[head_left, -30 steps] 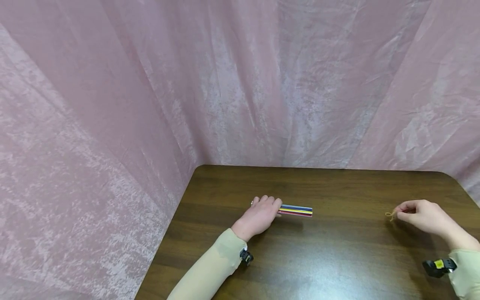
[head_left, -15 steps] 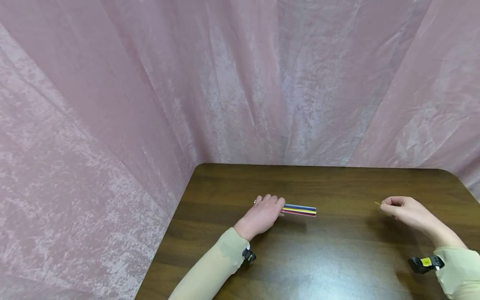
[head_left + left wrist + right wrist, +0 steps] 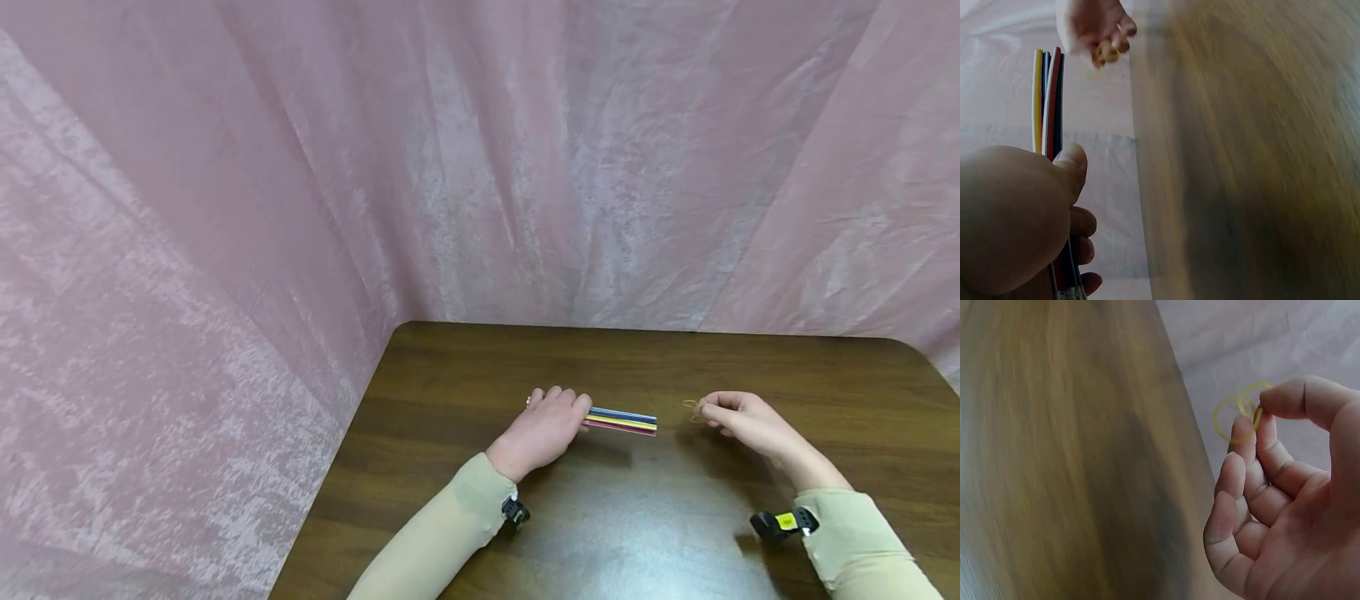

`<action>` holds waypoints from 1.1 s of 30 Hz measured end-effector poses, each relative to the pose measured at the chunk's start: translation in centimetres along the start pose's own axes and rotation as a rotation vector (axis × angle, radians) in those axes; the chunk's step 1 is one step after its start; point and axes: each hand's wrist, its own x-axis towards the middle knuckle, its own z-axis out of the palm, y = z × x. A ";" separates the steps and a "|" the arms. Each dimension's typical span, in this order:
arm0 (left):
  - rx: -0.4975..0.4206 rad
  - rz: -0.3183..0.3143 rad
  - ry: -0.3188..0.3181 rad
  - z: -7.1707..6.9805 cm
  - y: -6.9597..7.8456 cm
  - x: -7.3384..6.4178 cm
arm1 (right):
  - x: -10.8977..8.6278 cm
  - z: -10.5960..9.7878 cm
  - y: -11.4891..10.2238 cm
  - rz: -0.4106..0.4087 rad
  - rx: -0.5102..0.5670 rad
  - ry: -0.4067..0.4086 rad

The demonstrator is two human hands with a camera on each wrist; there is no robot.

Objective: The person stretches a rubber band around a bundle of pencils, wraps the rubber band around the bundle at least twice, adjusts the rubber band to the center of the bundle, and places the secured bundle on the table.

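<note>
My left hand grips a bundle of unsharpened pencils above the table, its fingers curled round them. In the left wrist view the pencils are yellow, blue, white, red and black, with flat far ends spread slightly apart. Silvery bands show at their lower ends, below the fingers. To the right of the bundle, and apart from it, my right hand pinches a thin yellow rubber band between thumb and fingertips. Seen from the right wrist, the rubber band hangs in loose loops beyond the fingertips.
Both hands are over a dark brown wooden table with rounded far corners. A pink velvety curtain hangs right behind it and along the left side. Each wrist carries a small black camera.
My right hand has swung left with the rubber band, closing much of the gap to the pencils. My left hand has drifted slightly right, still gripping the pencils.
</note>
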 end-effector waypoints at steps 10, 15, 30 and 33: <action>0.026 -0.045 0.078 -0.2 1.1 0.1 | 0.6 4.7 -2.2 -0.019 0.193 0.007; 0.017 -0.037 0.037 0.1 1.5 -0.1 | 0.5 5.7 -2.8 -0.009 0.229 0.006; 0.063 -0.088 0.054 0.9 1.5 -0.6 | -0.4 6.1 -4.1 -0.083 0.253 -0.019; 0.050 -0.089 0.056 0.8 1.5 -0.6 | -0.4 6.1 -4.2 -0.101 0.223 -0.025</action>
